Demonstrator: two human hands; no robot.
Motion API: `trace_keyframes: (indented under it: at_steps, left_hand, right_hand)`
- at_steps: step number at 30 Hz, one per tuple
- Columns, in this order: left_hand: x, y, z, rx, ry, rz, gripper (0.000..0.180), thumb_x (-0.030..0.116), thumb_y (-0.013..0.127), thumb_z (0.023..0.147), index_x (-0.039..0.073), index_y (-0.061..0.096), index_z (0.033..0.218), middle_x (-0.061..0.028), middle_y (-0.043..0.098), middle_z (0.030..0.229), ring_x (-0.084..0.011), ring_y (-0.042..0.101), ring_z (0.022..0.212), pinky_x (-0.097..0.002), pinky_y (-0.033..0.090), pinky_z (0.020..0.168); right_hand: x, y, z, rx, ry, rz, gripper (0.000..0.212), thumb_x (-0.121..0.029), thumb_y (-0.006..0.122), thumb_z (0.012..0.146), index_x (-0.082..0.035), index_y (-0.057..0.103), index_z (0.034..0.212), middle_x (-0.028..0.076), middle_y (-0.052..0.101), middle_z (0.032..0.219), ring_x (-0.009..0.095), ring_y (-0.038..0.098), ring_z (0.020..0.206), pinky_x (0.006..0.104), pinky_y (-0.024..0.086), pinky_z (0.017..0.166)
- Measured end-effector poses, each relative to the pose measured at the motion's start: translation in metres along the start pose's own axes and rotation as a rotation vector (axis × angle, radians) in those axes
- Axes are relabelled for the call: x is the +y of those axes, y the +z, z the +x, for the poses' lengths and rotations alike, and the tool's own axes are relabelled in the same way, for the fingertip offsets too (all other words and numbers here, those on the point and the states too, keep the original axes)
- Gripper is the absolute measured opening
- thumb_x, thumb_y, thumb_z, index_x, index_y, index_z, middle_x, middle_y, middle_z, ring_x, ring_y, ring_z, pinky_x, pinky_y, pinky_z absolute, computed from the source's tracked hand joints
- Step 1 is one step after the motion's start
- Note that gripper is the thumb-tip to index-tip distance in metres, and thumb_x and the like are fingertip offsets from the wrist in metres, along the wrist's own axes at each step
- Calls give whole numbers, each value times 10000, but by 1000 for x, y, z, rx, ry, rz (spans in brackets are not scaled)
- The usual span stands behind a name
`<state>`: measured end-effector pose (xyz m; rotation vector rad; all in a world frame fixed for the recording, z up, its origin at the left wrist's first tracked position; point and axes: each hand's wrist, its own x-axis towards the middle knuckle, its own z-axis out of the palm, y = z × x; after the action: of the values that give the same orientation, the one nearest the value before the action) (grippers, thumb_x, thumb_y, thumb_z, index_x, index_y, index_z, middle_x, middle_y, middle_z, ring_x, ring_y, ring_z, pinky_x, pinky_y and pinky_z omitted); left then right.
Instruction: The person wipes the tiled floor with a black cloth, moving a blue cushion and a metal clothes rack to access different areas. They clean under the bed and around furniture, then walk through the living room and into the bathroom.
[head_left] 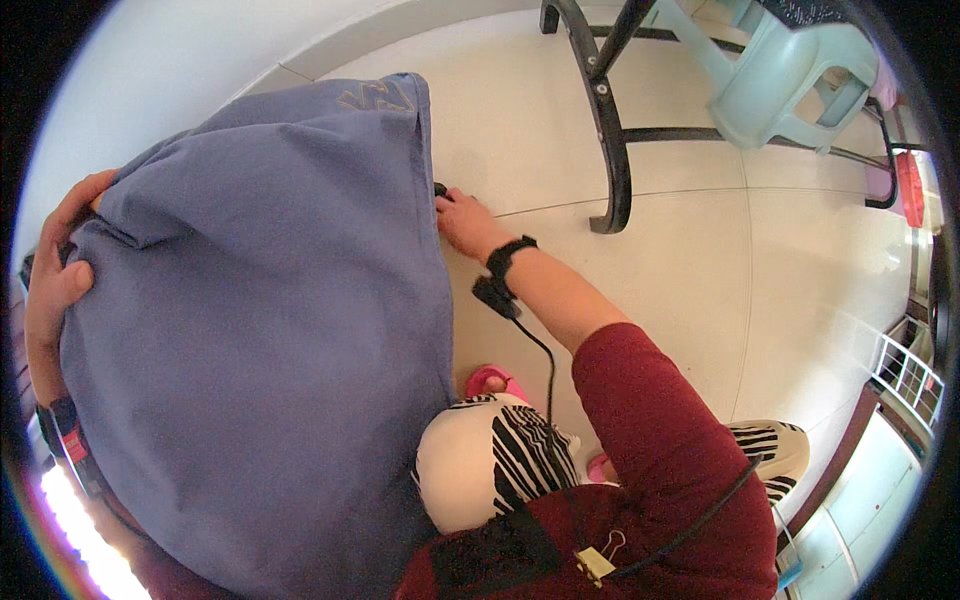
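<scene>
A large blue cloth [280, 270], with a stitched outline near its far right corner, bulges over something bulky that it hides. At its left side my left hand [62, 265] grips the fabric, thumb on top and fingers bent round a fold; a bit of orange shows under the fingertips. My right hand [468, 225] is at the cloth's right edge, low over the floor. Its fingers are closed on a small black thing [441, 189] that sticks out from beneath the cloth, mostly covered, so its kind cannot be told.
A black metal frame [615, 150] with curved feet stands on the tiled floor [690, 270] ahead to the right, with a pale green plastic stool [775, 90] by it. White wall [180, 60] rises at the far left. A white wire rack [908, 375] is at the right.
</scene>
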<state>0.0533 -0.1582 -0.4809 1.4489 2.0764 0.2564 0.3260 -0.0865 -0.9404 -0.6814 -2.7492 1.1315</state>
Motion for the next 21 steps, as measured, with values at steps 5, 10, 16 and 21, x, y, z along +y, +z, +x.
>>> trace_keyframes:
  at_steps: [5,10,16,21]
  left_hand:
    - [-10,-7,1,-42,12,-10,931,567,718,561,30,470,1280,-154,510,1196,-277,473,1130,-358,348,976]
    - [-9,-16,-1,-71,9,61,905,584,691,607,27,464,1284,-151,490,1236,-274,453,1157,-381,318,1003]
    - [-16,-14,1,-70,60,158,875,545,702,636,39,445,1302,-154,468,1275,-284,426,1197,-399,322,1012]
    - [-13,-5,2,-90,10,-113,851,493,711,652,43,426,1315,-158,467,1273,-279,433,1189,-396,327,1014]
  right_hand:
    - [-11,6,-130,-286,-130,-81,174,-119,544,765,-90,597,929,57,564,910,263,513,952,377,472,792]
    - [-37,-53,-192,-173,180,-230,195,-131,564,756,-94,637,932,104,558,1090,273,518,998,379,490,763]
    - [-57,37,-148,-28,-150,-270,297,-175,517,784,-110,591,1064,109,487,1222,270,495,992,386,462,776]
    - [26,11,-225,214,508,-468,433,-31,535,748,-77,504,1177,153,382,1342,299,530,913,405,466,740]
